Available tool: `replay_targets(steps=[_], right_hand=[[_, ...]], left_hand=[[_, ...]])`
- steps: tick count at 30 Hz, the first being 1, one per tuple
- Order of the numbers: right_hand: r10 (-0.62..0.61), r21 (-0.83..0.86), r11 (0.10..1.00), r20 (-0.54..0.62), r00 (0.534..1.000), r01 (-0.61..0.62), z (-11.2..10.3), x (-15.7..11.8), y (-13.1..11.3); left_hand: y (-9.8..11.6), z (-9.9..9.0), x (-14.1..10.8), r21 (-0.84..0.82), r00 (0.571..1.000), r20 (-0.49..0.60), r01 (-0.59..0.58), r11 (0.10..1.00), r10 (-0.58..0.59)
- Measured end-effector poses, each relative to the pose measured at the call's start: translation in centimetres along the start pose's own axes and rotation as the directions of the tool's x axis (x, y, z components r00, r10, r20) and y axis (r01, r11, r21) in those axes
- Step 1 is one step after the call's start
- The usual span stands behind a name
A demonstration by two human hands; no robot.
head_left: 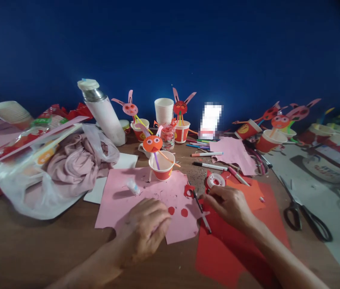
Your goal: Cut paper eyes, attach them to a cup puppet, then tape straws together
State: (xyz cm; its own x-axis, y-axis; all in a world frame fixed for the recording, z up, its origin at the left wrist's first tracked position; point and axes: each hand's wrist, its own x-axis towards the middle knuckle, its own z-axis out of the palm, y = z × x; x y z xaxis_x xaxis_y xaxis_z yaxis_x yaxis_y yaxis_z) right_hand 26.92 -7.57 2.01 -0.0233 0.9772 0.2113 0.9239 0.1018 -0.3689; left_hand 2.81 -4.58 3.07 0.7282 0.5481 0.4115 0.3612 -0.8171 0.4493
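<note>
My left hand [147,226] is at the near edge of the pink paper [112,200], fingers curled in and nothing visible in them. Two small red paper discs [184,212] lie just beyond its knuckles. Over the red paper [218,257], my right hand [233,202] has its fingers bent down and together; what they hold, if anything, is hidden. Right behind its fingers is a white tape roll [215,180]. A dark pen [201,212] and a red scrap with a cut-out hole [189,192] lie left of it. A paper cup [161,170] with an orange rabbit-like face [152,143] stands ahead.
A small glue bottle [133,187] lies on the pink paper. Black-handled scissors [302,212] rest at right. Markers [209,165] and more decorated cups [270,141] stand or lie farther back. At left are a plastic bag with cloth [73,160] and a tilted-looking flask [102,114].
</note>
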Motion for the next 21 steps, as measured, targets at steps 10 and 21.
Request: replay_targets(steps=[10, 21], right_hand=[[-0.038, -0.270, 0.962, 0.028, 0.999, 0.044, 1.5, -1.0, -1.4], [0.273, 0.340, 0.930, -0.389, 0.880, -0.138, -2.8, 0.5, 2.8]], left_hand=[[-0.3, 3.0, 1.7, 0.079, 0.998, 0.062, -0.016, 0.997, 0.011], [-2.1, 2.3, 2.2, 0.018, 0.981, -0.184, -0.060, 0.998, 0.062]])
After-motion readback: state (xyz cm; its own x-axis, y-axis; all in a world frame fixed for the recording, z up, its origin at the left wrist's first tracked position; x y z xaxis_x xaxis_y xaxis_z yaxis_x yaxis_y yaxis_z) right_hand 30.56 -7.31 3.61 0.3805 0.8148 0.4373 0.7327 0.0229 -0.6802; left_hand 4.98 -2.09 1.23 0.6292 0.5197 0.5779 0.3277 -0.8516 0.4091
